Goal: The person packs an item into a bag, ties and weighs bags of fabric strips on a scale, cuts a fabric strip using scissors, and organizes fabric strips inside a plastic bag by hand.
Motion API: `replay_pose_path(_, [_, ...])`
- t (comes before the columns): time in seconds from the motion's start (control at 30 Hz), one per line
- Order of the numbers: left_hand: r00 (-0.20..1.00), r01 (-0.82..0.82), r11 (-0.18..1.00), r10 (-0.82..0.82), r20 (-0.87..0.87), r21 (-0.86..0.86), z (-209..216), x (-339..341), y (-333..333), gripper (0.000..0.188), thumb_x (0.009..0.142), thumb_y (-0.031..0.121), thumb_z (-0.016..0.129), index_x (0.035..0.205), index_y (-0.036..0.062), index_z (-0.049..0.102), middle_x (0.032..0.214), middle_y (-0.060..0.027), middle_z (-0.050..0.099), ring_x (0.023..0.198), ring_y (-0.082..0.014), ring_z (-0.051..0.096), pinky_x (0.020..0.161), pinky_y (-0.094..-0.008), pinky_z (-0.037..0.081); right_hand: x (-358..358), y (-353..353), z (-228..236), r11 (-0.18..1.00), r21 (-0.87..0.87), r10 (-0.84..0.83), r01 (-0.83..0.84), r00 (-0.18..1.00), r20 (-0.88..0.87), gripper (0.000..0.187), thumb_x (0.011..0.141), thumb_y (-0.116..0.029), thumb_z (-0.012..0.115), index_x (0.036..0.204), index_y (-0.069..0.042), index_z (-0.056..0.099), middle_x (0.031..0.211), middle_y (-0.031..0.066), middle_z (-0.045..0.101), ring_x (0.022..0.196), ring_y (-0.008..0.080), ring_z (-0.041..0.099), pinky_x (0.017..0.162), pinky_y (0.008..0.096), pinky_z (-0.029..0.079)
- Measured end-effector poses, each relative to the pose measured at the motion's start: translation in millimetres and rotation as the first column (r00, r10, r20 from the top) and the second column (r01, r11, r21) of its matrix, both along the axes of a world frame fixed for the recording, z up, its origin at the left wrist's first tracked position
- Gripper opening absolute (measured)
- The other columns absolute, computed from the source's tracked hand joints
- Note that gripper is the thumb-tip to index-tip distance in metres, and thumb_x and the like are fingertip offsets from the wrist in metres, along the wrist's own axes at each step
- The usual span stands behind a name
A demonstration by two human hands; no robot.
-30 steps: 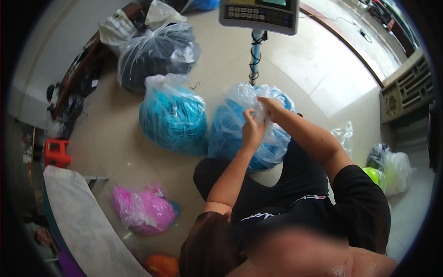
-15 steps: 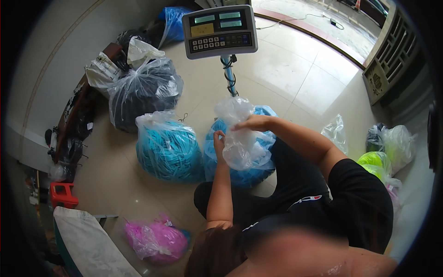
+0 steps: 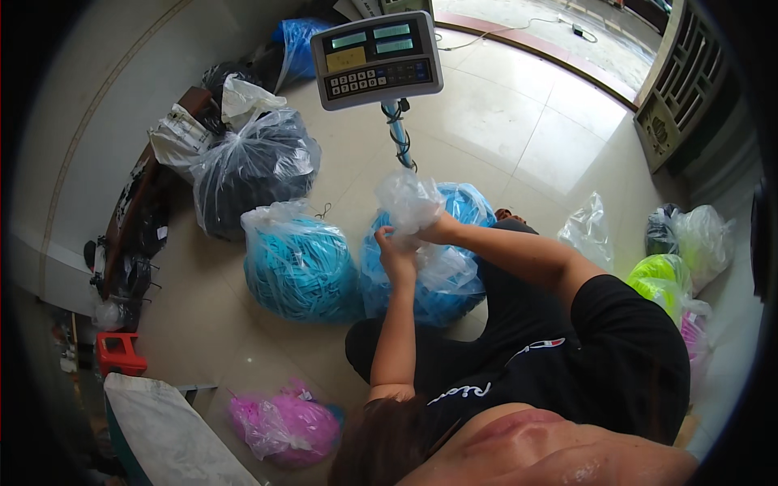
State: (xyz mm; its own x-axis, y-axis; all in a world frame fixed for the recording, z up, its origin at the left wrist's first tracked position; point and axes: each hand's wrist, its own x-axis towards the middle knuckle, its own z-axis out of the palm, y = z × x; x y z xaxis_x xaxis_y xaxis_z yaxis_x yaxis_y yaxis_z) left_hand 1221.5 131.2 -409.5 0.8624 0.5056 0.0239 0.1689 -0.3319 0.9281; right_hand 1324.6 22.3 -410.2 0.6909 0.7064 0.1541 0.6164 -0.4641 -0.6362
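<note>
A clear plastic bag (image 3: pixel 458 304) full of blue material stands on the floor before me, below the scale's post. Its loose top is bunched into a gathered neck, with the crumpled plastic mouth (image 3: pixel 405 197) puffed out above. My right hand (image 3: pixel 440 230) is closed around this neck from the right. My left hand (image 3: pixel 397 253) meets it from the left, fingers curled and pinched against the gathered plastic. The two hands nearly touch, and part of the neck is hidden between them.
A digital scale display (image 3: pixel 377 61) rises on a blue post (image 3: pixel 397 134). Left of my bag sits one of turquoise strips (image 3: pixel 300 267), with a dark-filled bag (image 3: pixel 255 174) behind. Pink (image 3: pixel 284 425) and yellow-green bags (image 3: pixel 658 278) lie nearby. A red stool (image 3: pixel 120 355) stands far left.
My left hand has moved right, onto the bag's neck. My right hand has shifted slightly right and down, and the plastic between the hands is bunched more tightly.
</note>
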Motion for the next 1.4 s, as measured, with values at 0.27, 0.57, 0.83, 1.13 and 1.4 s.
replay_pose_path(0.27, [0.852, -0.357, 0.735, 0.003, 0.524, 0.577, -53.0, 15.5, 8.0, 0.039, 0.077, 0.012, 0.069, 0.111, 0.0029, 0.051, 0.098, -0.009, 0.063, 0.089, -0.0318, 0.062, 0.08, -0.0387, 0.049, -64.1, -4.1, 103.2, 0.942, -0.01, 0.333, -0.335, 0.94, -0.077, 0.057, 0.079, -0.024, 0.069, 0.129, -0.008, 0.047, 0.131, 0.0183, 0.043, 0.117, 0.0365, 0.047, 0.096, 0.0385, 0.043])
replay_pose_path(0.57, [0.934, 0.192, 0.975, -0.148, 0.324, -0.109, -2.8, 0.8, 25.2, 0.028, 0.081, 0.013, 0.065, 0.105, -0.0006, 0.06, 0.093, -0.0113, 0.066, 0.085, -0.0152, 0.061, 0.074, -0.0307, 0.048, -39.2, -17.1, 49.6, 0.947, 0.229, 0.137, -0.226, 0.928, 0.347, 0.04, 0.076, -0.016, 0.067, 0.114, -0.006, 0.055, 0.116, 0.0179, 0.051, 0.108, 0.0366, 0.05, 0.092, 0.0417, 0.042])
replay_pose_path(0.83, [0.945, 0.327, 0.503, -0.165, 0.283, -0.8, 32.2, -36.9, 40.3, 0.046, 0.09, 0.025, 0.055, 0.129, 0.0046, 0.043, 0.115, -0.0121, 0.059, 0.1, -0.0237, 0.06, 0.084, -0.0326, 0.049, -15.3, -4.9, 53.1, 0.909, 0.357, 0.054, -0.215, 0.91, 0.411, 0.044, 0.077, -0.019, 0.065, 0.117, -0.004, 0.057, 0.123, 0.0184, 0.053, 0.117, 0.0364, 0.048, 0.099, 0.0403, 0.039])
replay_pose_path(1.13, [0.966, 0.22, 0.202, -0.179, 0.185, -0.954, -3.0, -23.2, 94.0, 0.03, 0.096, 0.028, 0.049, 0.114, 0.0052, 0.055, 0.111, -0.0077, 0.06, 0.104, -0.0234, 0.057, 0.095, -0.0402, 0.045, -74.6, -10.6, 86.6, 0.867, 0.293, 0.353, -0.403, 0.912, 0.209, 0.05, 0.076, -0.029, 0.071, 0.117, -0.006, 0.055, 0.115, 0.0181, 0.054, 0.113, 0.0362, 0.048, 0.1, 0.0413, 0.037])
replay_pose_path(1.4, [0.984, 0.142, 0.302, 0.062, 0.168, -0.943, 58.2, 78.2, 87.0, 0.017, 0.09, 0.004, 0.043, 0.075, 0.0109, 0.043, 0.066, -0.0011, 0.042, 0.048, -0.0131, 0.032, 0.046, -0.028, 0.029, -85.2, -21.0, 77.4, 0.82, 0.526, 0.096, -0.224, 0.961, 0.261, 0.045, 0.074, -0.022, 0.074, 0.112, -0.005, 0.055, 0.113, 0.017, 0.058, 0.105, 0.0326, 0.056, 0.089, 0.0409, 0.044])
